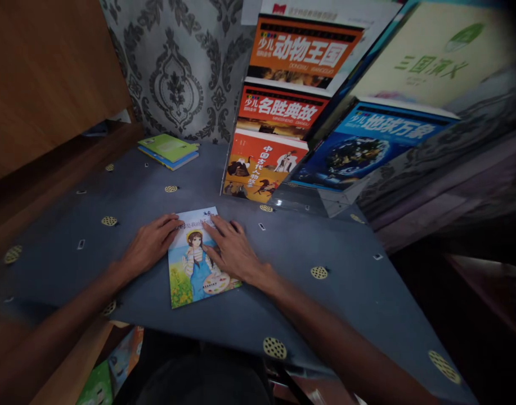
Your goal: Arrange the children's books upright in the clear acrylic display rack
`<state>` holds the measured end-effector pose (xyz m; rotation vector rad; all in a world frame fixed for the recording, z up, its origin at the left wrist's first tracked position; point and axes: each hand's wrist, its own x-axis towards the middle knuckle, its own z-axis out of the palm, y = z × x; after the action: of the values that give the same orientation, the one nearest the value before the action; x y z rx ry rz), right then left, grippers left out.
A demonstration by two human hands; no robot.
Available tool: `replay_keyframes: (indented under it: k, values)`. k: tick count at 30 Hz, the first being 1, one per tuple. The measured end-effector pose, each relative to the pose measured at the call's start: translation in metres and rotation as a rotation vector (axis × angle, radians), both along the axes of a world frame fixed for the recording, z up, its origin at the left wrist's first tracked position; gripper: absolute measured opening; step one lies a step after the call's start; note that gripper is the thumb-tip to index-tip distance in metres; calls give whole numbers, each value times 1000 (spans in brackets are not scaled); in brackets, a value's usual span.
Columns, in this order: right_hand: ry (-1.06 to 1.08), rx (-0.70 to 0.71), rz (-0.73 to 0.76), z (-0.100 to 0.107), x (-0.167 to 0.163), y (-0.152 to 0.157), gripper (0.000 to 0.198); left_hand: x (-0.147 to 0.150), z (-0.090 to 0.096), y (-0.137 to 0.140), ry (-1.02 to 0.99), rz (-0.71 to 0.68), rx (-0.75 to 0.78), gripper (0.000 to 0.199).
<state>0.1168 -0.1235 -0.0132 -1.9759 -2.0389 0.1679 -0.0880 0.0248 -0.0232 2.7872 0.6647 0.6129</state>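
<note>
A thin book (pixel 197 270) with an illustrated cover of a figure in a yellow hat and blue overalls lies flat on the table in front of me. My left hand (pixel 153 242) rests at the book's upper left edge, its fingertips on the cover. Across the upper right part of the cover, my right hand (pixel 230 246) lies with its fingers spread. Neither hand is wrapped around anything. Part of the title is hidden under the fingers.
A dark blue cloth with pineapple prints covers the table (pixel 325 315). Beyond the book stands a clear rack (pixel 342 202) holding several books, including an orange-red one (pixel 261 166) and a blue one (pixel 367 146). A small stack of books (pixel 168 149) lies at the back left.
</note>
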Motion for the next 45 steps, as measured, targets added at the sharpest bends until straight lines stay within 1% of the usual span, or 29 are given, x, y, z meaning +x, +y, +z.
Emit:
replay_keyframes:
  k: [3, 5, 9, 12, 15, 18, 22, 26, 29, 32, 34, 37, 41, 45]
  values:
    - [-30, -10, -6, 3, -8, -1, 53, -2, -4, 1, -25, 12, -31, 38]
    - [-44, -19, 47, 3, -16, 6, 53, -2, -5, 1, -37, 31, -52, 39]
    - [-47, 0, 177, 0, -33, 33, 59, -2, -6, 0, -76, 70, -95, 42]
    - [-27, 36, 180, -3, -34, 54, 60, -1, -5, -1, -89, 74, -104, 44]
    - [-7, 36, 120, -6, -20, 63, 56, -1, -5, -2, -77, 76, -104, 44]
    - [38, 25, 76, -10, 5, 63, 49, -1, -5, -3, -33, 75, -73, 40]
    - [125, 11, 152, -17, 36, 58, 49, -1, -3, 1, 29, 12, 47, 38]
    - [155, -5, 197, -20, 47, 59, 51, 11, 2, -1, 95, -62, 157, 42]
    - [161, -2, 226, -21, 50, 61, 50, 29, 7, -15, 105, -145, 170, 41]
    - [160, -3, 233, -21, 52, 61, 49, 44, 11, -37, 107, -249, 155, 40]
    - [159, -6, 238, -21, 53, 61, 50, 49, 14, -53, 122, -325, 132, 40]
    - [154, -1, 240, -21, 53, 61, 51, 47, 17, -72, 129, -415, 78, 39]
    - [131, -10, 229, -22, 52, 61, 51, 39, 20, -90, 145, -471, 8, 38]
    - [102, -28, 211, -21, 50, 60, 51, 34, 19, -100, 155, -519, 11, 37]
